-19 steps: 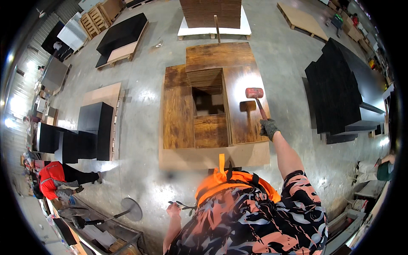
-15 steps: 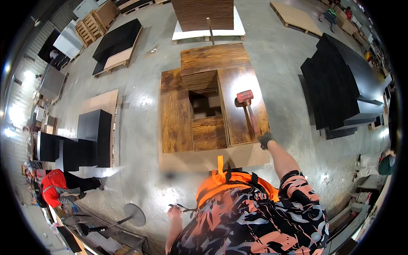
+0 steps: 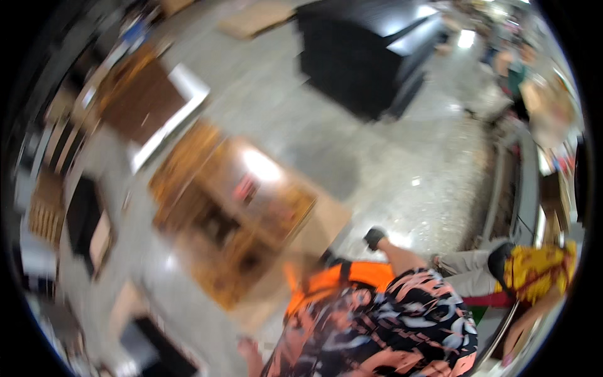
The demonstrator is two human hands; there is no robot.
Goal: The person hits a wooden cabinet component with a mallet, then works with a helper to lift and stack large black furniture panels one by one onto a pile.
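The view is smeared by motion. My right hand (image 3: 375, 239), in a dark glove, hangs over the floor to the right of the pallet load, apart from it; its fingers are too blurred to read. My left hand (image 3: 248, 345) is bare and low beside my body, its fingers blurred too. A mallet with a red head (image 3: 246, 188) lies on the glossy top of the brown wood-grain panels (image 3: 282, 210), away from both hands; its handle cannot be made out. The panels are stacked around an opening, on a tan base board (image 3: 330, 220). I wear an orange apron (image 3: 364, 271).
A tall stack of black panels (image 3: 352, 63) stands beyond on the right. Brown boards (image 3: 144, 103) on a white-edged pallet are at the far left. More black stacks (image 3: 88, 217) line the left. A person in a yellow top (image 3: 537, 270) is close on my right.
My view has swung to the right, and the panel stack now appears further left. My right hand has let go of the mallet, which now lies on the panels.
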